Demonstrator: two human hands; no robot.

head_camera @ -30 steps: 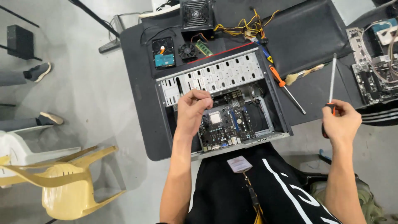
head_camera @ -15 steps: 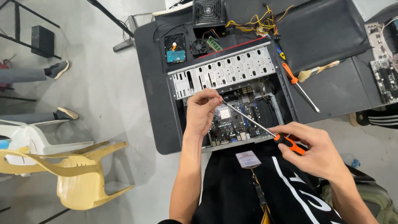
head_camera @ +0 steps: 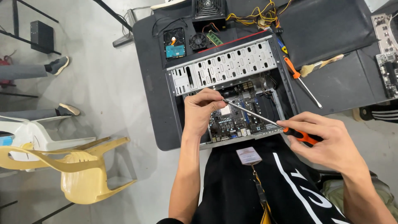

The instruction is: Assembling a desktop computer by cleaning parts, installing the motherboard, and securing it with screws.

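An open computer case lies on a black table in front of me, with a motherboard inside it. My right hand grips the orange and black handle of a long screwdriver. Its metal shaft slants up and left over the board. My left hand hovers over the board with its fingertips pinched at the screwdriver's tip; whether a screw sits between them cannot be seen.
A second orange screwdriver and a brush lie right of the case. A hard drive, fan, power supply and yellow wires sit behind it. Plastic chairs stand at left, near another person's feet.
My right hand came down from the right side of the table, now holding the screwdriver, and brought its tip to my left fingers. The view shifted so the case sits further right.
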